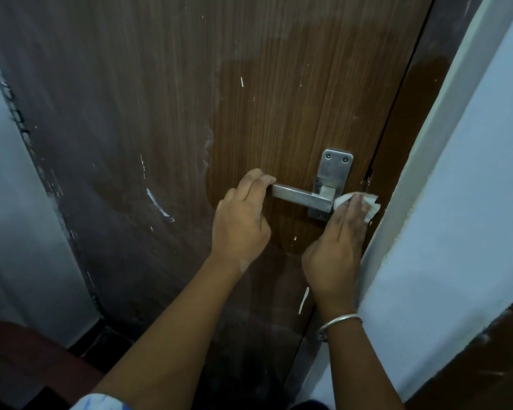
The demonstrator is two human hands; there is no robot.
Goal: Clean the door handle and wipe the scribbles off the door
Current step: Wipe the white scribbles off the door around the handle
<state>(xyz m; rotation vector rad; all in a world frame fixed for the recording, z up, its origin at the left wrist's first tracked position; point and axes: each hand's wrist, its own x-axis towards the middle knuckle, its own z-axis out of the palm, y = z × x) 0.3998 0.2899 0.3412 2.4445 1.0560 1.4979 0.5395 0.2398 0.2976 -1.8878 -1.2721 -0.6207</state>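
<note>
A brown wooden door (pixel 249 84) fills the view, its left part dusty grey, its right part darker and damp. White streaks (pixel 159 204) mark the door left of the handle. A steel lever handle (pixel 301 196) juts from a metal plate (pixel 335 170) near the door's right edge. My left hand (pixel 240 220) grips the free end of the lever. Pressed flat, my right hand (pixel 338 241) holds a white tissue (pixel 369 207) against the door and plate, right of the lever's pivot. A silver bangle (pixel 338 322) circles my right wrist.
A white wall edge (pixel 442 202) stands close on the right, touching my right hand's side. The dark door frame (pixel 409 119) runs between door and wall. A pale wall (pixel 15 202) lies left, with a dark reddish object (pixel 27 359) at the bottom left.
</note>
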